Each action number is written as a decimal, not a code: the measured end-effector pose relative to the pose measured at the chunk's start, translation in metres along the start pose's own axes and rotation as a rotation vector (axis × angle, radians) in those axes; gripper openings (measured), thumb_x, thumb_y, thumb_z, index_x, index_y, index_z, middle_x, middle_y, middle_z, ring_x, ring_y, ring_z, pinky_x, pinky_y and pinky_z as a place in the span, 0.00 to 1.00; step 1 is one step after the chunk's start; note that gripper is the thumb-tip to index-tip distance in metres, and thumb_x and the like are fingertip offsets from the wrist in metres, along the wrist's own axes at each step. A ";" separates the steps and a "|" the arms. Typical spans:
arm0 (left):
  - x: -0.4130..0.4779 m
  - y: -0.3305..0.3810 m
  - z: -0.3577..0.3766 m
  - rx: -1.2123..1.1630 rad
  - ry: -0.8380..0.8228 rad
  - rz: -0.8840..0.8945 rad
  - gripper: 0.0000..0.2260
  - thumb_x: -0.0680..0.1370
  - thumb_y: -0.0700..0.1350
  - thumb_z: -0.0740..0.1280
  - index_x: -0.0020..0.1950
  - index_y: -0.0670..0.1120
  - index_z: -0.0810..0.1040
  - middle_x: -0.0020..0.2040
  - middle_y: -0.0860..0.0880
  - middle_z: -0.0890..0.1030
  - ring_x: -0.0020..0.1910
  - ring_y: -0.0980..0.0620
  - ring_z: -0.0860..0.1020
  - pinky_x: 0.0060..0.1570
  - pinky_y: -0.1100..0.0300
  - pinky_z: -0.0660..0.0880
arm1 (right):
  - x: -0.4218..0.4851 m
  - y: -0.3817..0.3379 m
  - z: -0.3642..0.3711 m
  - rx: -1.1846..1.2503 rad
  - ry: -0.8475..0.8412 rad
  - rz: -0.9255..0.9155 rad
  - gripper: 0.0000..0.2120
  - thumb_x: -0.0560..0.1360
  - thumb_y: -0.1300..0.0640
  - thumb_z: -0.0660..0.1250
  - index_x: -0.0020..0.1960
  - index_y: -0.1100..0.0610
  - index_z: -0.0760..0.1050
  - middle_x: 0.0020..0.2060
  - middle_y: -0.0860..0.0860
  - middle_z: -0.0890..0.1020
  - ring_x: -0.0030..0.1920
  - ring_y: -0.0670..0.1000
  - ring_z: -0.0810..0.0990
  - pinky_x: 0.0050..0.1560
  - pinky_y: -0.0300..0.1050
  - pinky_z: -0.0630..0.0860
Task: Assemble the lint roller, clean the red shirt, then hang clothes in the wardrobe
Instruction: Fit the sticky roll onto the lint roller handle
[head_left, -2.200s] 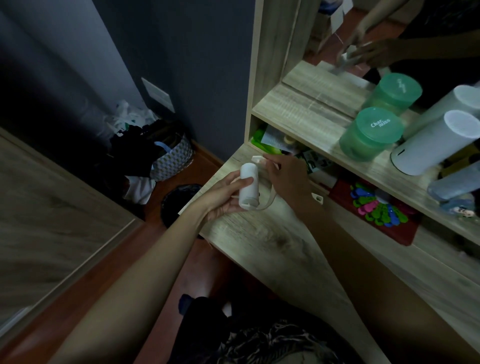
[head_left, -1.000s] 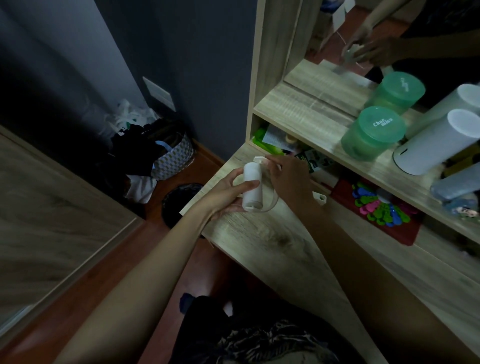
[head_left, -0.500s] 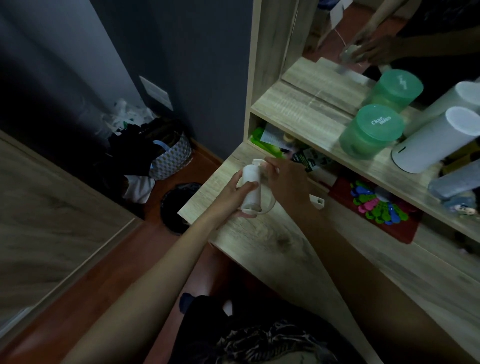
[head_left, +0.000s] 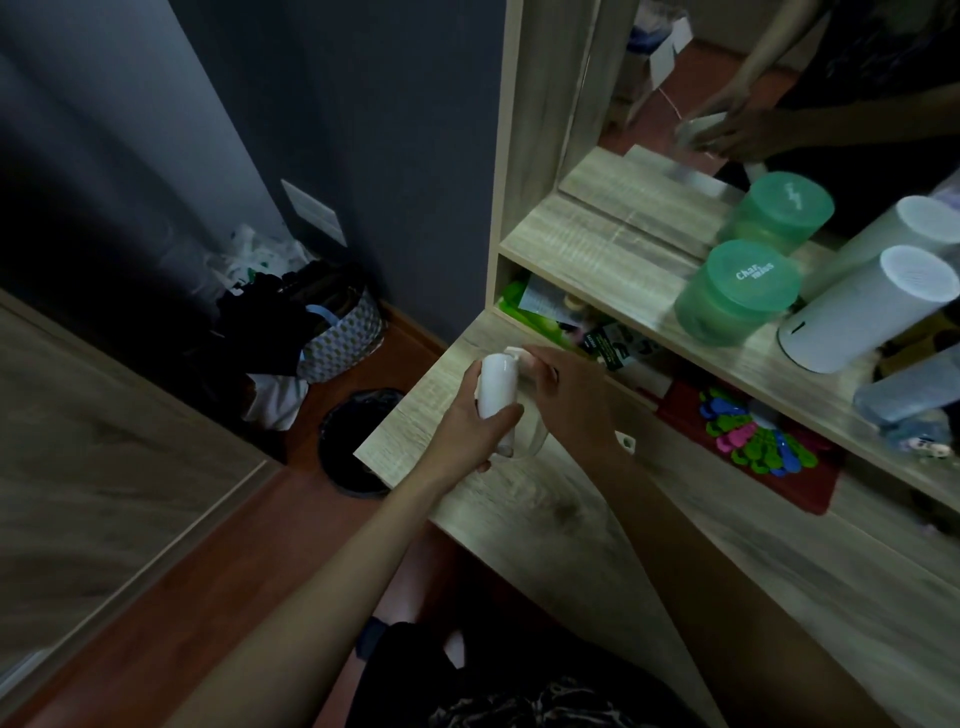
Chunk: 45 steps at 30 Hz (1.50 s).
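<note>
L hand (head_left: 467, 434) grips 1 white roll (head_left: 496, 387) — R hand (head_left: 569, 402) pinches its top

Dim, underexposed; left side deep shadow; wide-angle bending at edges; slight blur; no glare.

Smooth white plastic lint-roller cylinder (head_left: 497, 387), nearly upright, gripped round its lower half by the left hand (head_left: 467, 436). Small white handle piece (head_left: 513, 353) at its top end, pinched by the right hand (head_left: 566, 395). Held just above the left end of the pale wooden desktop (head_left: 519, 499).
</note>
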<state>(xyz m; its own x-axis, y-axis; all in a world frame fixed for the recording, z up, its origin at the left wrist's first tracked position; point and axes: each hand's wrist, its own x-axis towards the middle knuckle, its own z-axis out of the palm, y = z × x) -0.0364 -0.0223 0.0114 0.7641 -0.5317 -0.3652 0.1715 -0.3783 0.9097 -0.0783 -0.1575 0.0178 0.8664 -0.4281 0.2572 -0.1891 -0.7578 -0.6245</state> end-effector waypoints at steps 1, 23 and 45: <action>0.000 0.001 0.000 0.012 -0.010 -0.007 0.31 0.76 0.50 0.68 0.74 0.61 0.56 0.55 0.45 0.77 0.39 0.45 0.80 0.24 0.61 0.73 | 0.000 0.001 -0.001 0.017 0.025 0.014 0.10 0.78 0.59 0.63 0.53 0.63 0.80 0.44 0.58 0.84 0.44 0.51 0.82 0.47 0.39 0.72; 0.003 -0.012 -0.024 0.189 -0.098 0.188 0.29 0.77 0.51 0.68 0.75 0.54 0.61 0.62 0.56 0.75 0.54 0.59 0.76 0.49 0.61 0.75 | -0.008 -0.004 -0.006 0.304 -0.188 0.246 0.14 0.81 0.57 0.57 0.39 0.49 0.72 0.32 0.46 0.76 0.32 0.38 0.71 0.35 0.31 0.66; 0.002 -0.025 -0.043 0.270 -0.212 0.325 0.27 0.73 0.55 0.64 0.69 0.50 0.64 0.55 0.48 0.75 0.50 0.49 0.77 0.47 0.46 0.74 | -0.016 -0.015 -0.011 0.602 -0.243 0.324 0.03 0.79 0.56 0.62 0.48 0.52 0.75 0.34 0.46 0.77 0.33 0.42 0.77 0.32 0.39 0.76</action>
<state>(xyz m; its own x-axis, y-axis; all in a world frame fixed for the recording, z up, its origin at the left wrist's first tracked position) -0.0125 0.0185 -0.0034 0.6026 -0.7878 -0.1277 -0.2453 -0.3351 0.9097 -0.0941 -0.1447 0.0308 0.9015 -0.4105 -0.1369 -0.2270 -0.1793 -0.9573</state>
